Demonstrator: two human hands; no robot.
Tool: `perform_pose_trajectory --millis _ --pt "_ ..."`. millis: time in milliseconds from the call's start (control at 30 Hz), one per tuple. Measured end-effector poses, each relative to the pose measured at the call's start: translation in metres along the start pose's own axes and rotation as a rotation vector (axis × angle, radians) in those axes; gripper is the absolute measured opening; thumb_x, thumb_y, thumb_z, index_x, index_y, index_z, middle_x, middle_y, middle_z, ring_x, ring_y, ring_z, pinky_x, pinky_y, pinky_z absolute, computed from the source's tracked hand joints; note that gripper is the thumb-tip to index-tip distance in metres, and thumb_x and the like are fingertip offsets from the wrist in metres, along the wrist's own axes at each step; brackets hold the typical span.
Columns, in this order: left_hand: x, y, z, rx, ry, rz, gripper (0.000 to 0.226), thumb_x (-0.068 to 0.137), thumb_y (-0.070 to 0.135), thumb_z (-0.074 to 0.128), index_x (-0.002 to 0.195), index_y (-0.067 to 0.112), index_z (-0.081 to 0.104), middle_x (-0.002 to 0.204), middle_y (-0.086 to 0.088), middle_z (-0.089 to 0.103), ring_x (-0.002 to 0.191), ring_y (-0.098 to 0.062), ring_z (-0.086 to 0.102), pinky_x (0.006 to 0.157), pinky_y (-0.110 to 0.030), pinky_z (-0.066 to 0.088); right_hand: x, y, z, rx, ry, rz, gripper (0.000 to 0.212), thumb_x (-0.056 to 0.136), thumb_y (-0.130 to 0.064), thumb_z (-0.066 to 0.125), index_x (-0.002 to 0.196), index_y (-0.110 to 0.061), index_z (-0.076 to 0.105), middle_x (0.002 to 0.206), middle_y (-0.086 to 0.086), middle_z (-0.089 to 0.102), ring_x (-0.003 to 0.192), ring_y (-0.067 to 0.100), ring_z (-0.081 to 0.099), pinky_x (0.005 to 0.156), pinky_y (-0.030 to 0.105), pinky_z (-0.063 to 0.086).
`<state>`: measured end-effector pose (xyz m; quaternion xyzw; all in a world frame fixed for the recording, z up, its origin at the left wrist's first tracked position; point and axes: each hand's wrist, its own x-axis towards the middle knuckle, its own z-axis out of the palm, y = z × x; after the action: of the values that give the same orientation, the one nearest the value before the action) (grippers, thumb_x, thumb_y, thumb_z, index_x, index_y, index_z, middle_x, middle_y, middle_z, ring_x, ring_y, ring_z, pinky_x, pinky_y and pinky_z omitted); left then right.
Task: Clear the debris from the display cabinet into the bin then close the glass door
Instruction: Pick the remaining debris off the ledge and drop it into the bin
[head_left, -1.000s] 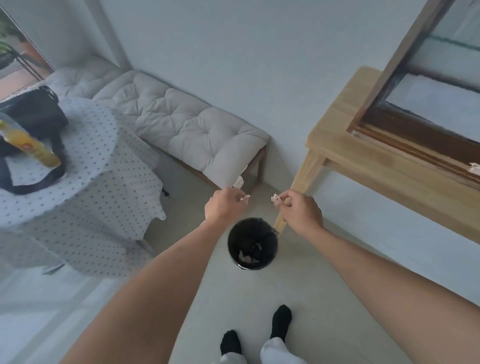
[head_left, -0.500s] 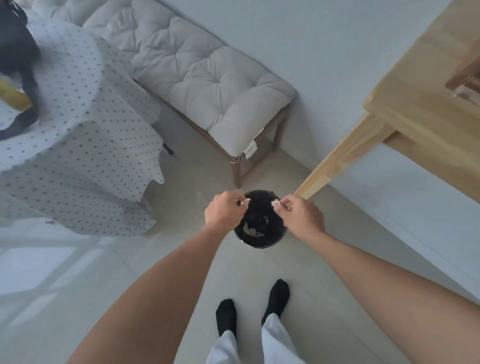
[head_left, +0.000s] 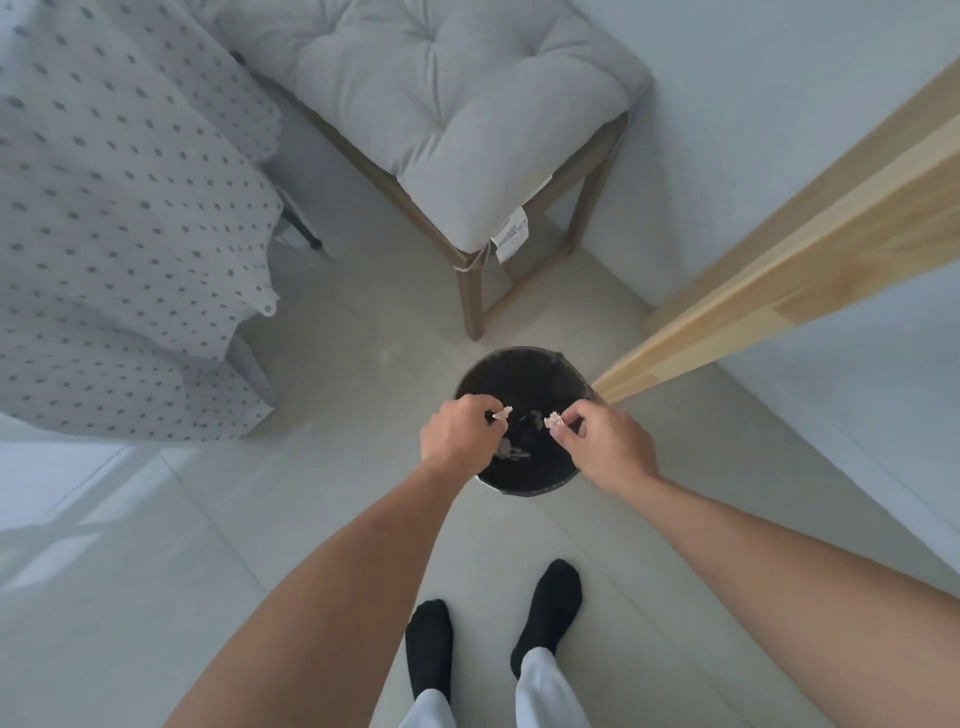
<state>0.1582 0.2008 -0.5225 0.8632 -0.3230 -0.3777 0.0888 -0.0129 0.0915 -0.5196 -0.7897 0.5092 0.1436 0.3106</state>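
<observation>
Both hands hover over the black bin (head_left: 524, 364), the left hand (head_left: 457, 434) and right hand (head_left: 605, 444) each pinching a pale debris scrap in a narrow grip, so released pieces should fall inside.

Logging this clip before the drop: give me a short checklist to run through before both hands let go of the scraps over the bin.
1. Left hand pinching its scrap: ok.
2. Right hand pinching its scrap: ok.
3. Both scraps above the bin opening: ok.
4. Bin upright on the floor: ok.
5. Bin has room: ok, only a little debris inside.
6. Cabinet emptied, glass door shut: cannot tell, out of view.
</observation>
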Motion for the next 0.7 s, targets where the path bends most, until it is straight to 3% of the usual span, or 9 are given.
perform_pose_trajectory --millis 100,300,533,700 --pt "0.004 -0.009 0.013 -0.029 -0.012 -0.019 0.042 0.104 0.037 0.065 0.146 0.036 0.064 0.119 0.004 0.078 0.112 -0.026 0.071 0.087 -0.038 0.057 0.006 0.011 0.018 -0.034 -0.044 0.001 0.037 0.101 -0.056 0.061 0.128 -0.032 0.067 0.096 -0.004 0.078 0.096 0.028 0.073 0.081 0.039 0.057" --pt "-0.021 -0.018 -0.007 -0.014 -0.018 -0.036 0.050 0.104 0.046 0.063 0.152 0.034 0.058 0.123 0.000 0.076 0.112 -0.027 0.071 0.094 -0.047 0.061 -0.019 0.015 0.008 -0.060 -0.032 0.012 0.051 0.103 -0.058 0.057 0.145 -0.030 0.060 0.109 -0.002 0.078 0.105 0.028 0.073 0.084 0.039 0.057" --pt "-0.063 0.018 -0.095 -0.007 0.081 0.030 0.051 0.100 0.049 0.065 0.149 0.036 0.060 0.115 0.004 0.079 0.108 -0.025 0.073 0.093 -0.043 0.061 -0.069 -0.027 -0.070 -0.045 0.061 -0.026 0.060 0.102 -0.065 0.048 0.151 -0.031 0.054 0.115 -0.003 0.077 0.109 0.026 0.072 0.090 0.039 0.057" --pt "-0.105 0.063 -0.174 -0.005 0.151 0.128 0.058 0.100 0.047 0.068 0.156 0.035 0.055 0.120 0.005 0.078 0.111 -0.022 0.073 0.098 -0.042 0.059 -0.112 -0.070 -0.143 -0.019 0.190 -0.051 0.061 0.101 -0.068 0.045 0.150 -0.032 0.056 0.118 -0.004 0.078 0.113 0.027 0.072 0.093 0.040 0.056"
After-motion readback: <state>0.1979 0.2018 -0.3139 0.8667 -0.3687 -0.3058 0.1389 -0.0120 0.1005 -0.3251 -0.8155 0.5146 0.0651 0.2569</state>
